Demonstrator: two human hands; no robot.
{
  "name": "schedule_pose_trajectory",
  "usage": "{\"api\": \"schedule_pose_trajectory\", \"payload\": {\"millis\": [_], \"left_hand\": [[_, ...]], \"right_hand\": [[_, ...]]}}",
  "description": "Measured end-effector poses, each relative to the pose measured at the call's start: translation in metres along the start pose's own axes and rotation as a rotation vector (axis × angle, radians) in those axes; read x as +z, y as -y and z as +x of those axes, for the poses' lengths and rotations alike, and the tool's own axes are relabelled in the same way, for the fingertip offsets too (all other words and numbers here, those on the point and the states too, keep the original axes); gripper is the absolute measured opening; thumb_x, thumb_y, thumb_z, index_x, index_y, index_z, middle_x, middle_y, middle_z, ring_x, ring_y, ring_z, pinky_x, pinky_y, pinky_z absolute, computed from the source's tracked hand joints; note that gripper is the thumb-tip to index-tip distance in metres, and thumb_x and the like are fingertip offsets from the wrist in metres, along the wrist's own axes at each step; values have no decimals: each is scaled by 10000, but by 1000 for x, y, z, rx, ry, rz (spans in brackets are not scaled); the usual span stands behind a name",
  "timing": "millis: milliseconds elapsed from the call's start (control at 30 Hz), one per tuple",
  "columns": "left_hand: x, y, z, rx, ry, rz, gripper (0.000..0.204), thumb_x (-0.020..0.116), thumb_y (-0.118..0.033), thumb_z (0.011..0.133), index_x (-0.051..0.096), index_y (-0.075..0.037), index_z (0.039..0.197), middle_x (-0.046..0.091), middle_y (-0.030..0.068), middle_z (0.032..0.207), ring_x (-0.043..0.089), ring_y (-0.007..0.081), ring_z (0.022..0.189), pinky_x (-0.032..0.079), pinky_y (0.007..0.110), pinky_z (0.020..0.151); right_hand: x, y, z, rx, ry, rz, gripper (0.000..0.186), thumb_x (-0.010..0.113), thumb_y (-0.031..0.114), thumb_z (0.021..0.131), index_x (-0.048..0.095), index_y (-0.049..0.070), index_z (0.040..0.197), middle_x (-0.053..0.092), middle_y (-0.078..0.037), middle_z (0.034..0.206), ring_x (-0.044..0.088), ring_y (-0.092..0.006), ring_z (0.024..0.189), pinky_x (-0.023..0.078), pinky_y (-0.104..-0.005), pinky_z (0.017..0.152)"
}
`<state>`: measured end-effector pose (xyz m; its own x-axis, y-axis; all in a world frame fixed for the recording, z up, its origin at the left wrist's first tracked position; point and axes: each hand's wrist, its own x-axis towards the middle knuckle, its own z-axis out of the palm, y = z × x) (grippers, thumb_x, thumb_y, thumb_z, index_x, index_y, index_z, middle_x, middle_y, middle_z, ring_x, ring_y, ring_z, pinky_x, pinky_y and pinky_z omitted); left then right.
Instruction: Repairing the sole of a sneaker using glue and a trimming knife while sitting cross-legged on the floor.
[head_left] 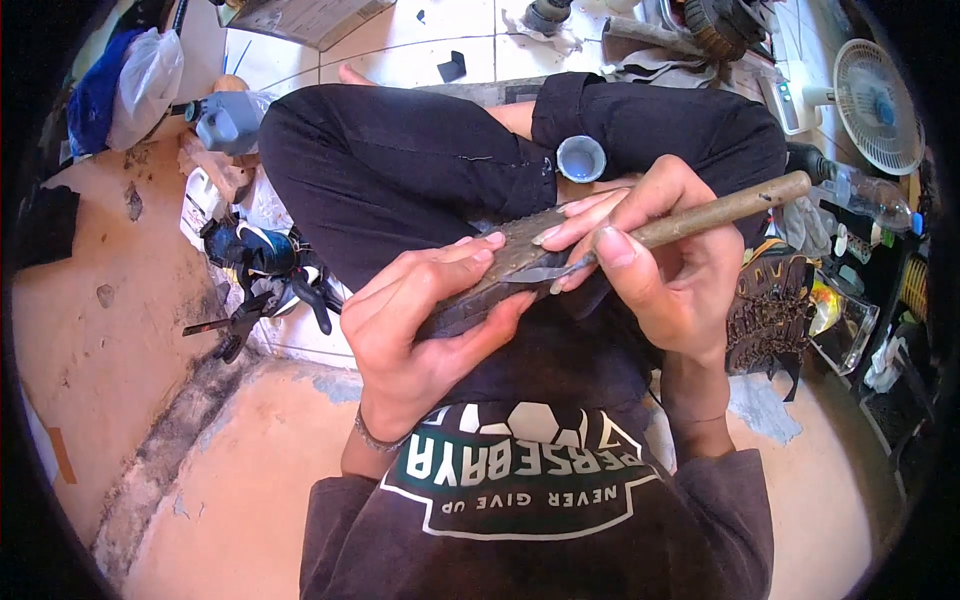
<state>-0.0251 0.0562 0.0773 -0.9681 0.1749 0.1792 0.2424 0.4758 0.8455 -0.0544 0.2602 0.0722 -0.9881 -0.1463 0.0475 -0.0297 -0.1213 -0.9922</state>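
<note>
My left hand (420, 300) is closed around a dark shoe (460, 312), its worn brownish sole (525, 240) turned up. In my right hand (665, 265) is a knife (725, 208) with a long, round wooden handle. Its thin metal blade points left and lies along the sole's edge, close to my left fingertips. Some right fingertips also press on the sole. The shoe's far end is partly hidden behind my right fingers. Just beyond my hands, a small cup (581, 159) with a bluish inside stands by my crossed legs.
At left lie a blue-grey jug (228, 122), plastic bags (146, 85) and a dark shoe (248, 248). On the right are a white fan (878, 108), a clear bottle (868, 197) and a brown shoe (768, 312). A cardboard box (300, 20) sits at the far side.
</note>
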Motion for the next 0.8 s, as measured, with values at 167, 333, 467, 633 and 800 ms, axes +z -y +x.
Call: {"api": "schedule_pose_trajectory", "payload": {"millis": [167, 333, 467, 633, 800], "left_hand": [[0, 1, -1, 71, 56, -1, 344, 860, -19, 657, 631, 49, 905, 715, 240, 921, 727, 289, 893, 572, 337, 796], [5, 1, 1, 52, -9, 7, 371, 881, -36, 609, 672, 28, 909, 730, 165, 907, 726, 268, 848, 588, 315, 766], [7, 1, 2, 71, 2, -7, 367, 882, -38, 608, 674, 28, 903, 730, 162, 901, 725, 264, 847, 588, 316, 774], [7, -2, 1, 87, -1, 12, 366, 887, -45, 603, 674, 25, 892, 728, 148, 876, 725, 263, 842, 592, 319, 784], [4, -2, -2, 84, 47, -11, 361, 875, -6, 634, 639, 51, 901, 715, 212, 898, 720, 307, 918, 572, 358, 826]], "right_hand": [[4, 3, -2, 45, -35, -10, 106, 672, 33, 857, 604, -36, 813, 625, -67, 753, 644, -113, 664, 487, -220, 638], [-2, -4, -4, -63, -14, -111, 109, 681, 22, 843, 594, -34, 808, 624, -76, 769, 659, -131, 683, 507, -233, 652], [-3, -2, -9, -113, -52, -56, 117, 701, 29, 830, 597, -21, 810, 621, -81, 756, 699, -168, 747, 560, -273, 720], [-1, 0, -16, -182, -34, -113, 115, 699, 27, 833, 591, -11, 837, 646, -68, 761, 708, -176, 773, 566, -283, 758], [-13, 3, -13, -18, 54, -80, 116, 512, 77, 948, 433, 10, 896, 662, -172, 724, 718, -345, 836, 532, -476, 924]]}}
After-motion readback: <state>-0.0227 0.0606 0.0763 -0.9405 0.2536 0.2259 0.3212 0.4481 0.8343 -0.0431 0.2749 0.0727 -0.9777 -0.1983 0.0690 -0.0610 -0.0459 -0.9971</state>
